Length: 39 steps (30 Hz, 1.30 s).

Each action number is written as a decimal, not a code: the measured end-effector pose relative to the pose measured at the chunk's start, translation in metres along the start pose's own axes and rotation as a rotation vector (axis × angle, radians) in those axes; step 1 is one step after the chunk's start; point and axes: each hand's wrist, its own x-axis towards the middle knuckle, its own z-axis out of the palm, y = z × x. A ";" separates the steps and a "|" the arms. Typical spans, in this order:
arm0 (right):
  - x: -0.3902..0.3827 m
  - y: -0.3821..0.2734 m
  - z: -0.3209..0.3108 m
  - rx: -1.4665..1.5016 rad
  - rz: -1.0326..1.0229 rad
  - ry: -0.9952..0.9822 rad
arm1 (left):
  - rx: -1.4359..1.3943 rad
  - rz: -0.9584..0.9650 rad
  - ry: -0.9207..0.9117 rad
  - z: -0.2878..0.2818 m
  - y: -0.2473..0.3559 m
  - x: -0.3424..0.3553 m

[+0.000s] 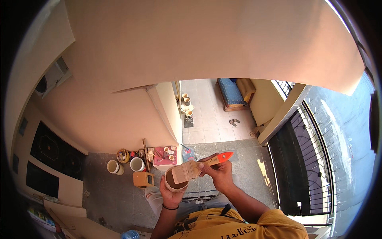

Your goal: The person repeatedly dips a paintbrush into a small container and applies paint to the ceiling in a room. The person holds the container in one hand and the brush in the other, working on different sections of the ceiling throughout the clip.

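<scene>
A small round tub [171,184] of brownish paint rests in my left hand [171,196], whose fingers curl round its side. My right hand [220,173] grips a wide paintbrush [217,159] by its wooden handle, which ends in an orange tip. The brush's broad, paint-coated head lies across the top of the tub; whether it touches the rim or the paint I cannot tell. Both hands are in front of my body, above the grey floor.
Beyond my left hand stand a low table with a red cover [160,160] holding small cups, an orange stool [141,179], and white buckets [137,164]. A large peach wall [199,44] rises ahead. To the right is a black gate [292,159]; sandals [234,122] lie on the tiles.
</scene>
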 end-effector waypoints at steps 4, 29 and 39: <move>0.000 -0.002 -0.003 0.243 0.047 0.105 | -0.008 -0.036 0.004 0.008 -0.004 0.015; 0.179 -0.293 -0.044 0.617 -1.005 0.112 | -0.151 -0.218 -0.083 0.039 -0.011 0.015; 0.297 -0.488 -0.008 0.063 -1.477 0.300 | -0.236 -0.115 0.044 0.018 -0.004 -0.016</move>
